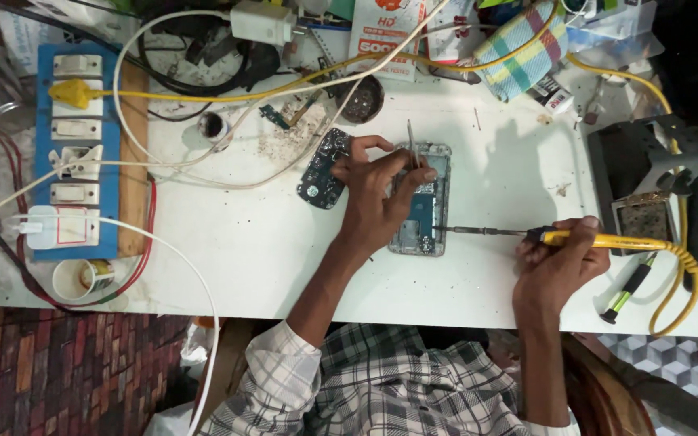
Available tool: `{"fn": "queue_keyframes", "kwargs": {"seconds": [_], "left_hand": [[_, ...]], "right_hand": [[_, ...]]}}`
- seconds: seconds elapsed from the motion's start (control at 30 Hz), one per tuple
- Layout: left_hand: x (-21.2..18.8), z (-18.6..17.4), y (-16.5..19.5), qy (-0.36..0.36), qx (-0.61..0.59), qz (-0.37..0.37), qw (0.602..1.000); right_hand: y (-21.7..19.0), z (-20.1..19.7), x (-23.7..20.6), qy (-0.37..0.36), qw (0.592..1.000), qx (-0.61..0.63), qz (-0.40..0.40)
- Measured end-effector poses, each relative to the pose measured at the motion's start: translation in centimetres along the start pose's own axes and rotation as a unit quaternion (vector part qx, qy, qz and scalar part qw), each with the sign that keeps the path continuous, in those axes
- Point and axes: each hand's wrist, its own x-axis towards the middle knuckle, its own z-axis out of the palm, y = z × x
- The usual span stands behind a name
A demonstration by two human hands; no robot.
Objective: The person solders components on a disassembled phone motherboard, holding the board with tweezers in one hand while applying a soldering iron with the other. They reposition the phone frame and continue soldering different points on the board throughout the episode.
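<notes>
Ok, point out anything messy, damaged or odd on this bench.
A patch of pale crumbs and debris lies spilled on the white table above the loose circuit board. The opened phone under the left hand has no cover. Cables tangle across the top.

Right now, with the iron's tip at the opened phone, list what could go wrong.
1. The soldering iron in the right hand has its tip at the opened phone; a slip might scorch nearby parts.
2. The left hand, holding tweezers, rests on the phone near the tip and might get burned.
3. The iron's yellow cable loops at the table edge; a snag could jerk the iron.
</notes>
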Motion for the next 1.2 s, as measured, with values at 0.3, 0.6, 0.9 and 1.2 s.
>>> {"fn": "queue_keyframes", "kwargs": {"seconds": [0.3,0.6,0.9,1.2], "left_hand": [[0.0,0.1,-0.1,0.007,-0.006,0.008,1.000],[0.0,0.2,-0.5,0.029,0.027,0.045,0.998],[0.1,0.1,-0.5,0.028,0.019,0.044,0.998],[0.2,-0.1,-0.6,0.035,-0.002,0.051,0.998]], "right_hand": [[0.2,0.3,0.2,-0.018,0.998,-0.028,-0.044],[0.1,-0.4,0.3,0.025,0.997,0.071,-0.036],[0.2,0.2,-0.1,-0.016,0.996,0.069,-0.046],[0.9,0.0,-0.4,-0.060,0.991,0.032,-0.113]]}}
